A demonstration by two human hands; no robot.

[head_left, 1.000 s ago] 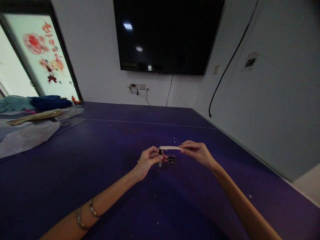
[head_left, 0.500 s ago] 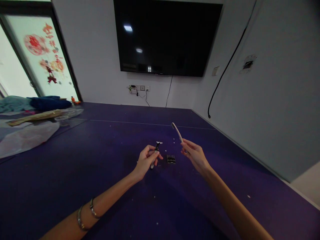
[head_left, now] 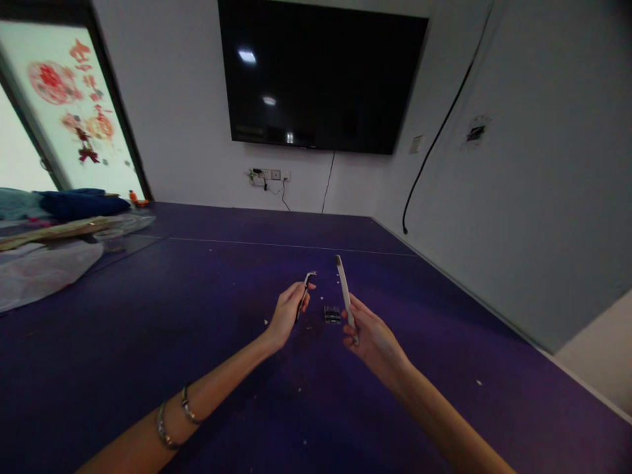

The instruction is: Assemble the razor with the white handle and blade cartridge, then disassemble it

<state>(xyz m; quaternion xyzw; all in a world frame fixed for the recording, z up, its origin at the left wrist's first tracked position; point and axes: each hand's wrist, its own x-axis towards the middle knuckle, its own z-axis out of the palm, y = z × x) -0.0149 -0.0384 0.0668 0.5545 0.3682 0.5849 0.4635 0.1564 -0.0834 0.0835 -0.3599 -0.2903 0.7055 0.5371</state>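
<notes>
Left of the dark case, the left hand clamps its fingers on what looks like a razor; right of the case, the right hand likewise clamps a toothbrush.

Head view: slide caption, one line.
Left hand holds a razor-like tool, right hand a pale toothbrush, above a purple surface bearing a small dark item.

The left hand grips a razor; the right hand, a toothbrush. Between them, on the purple surface, lies a dark case, well short of the far edge.
</notes>
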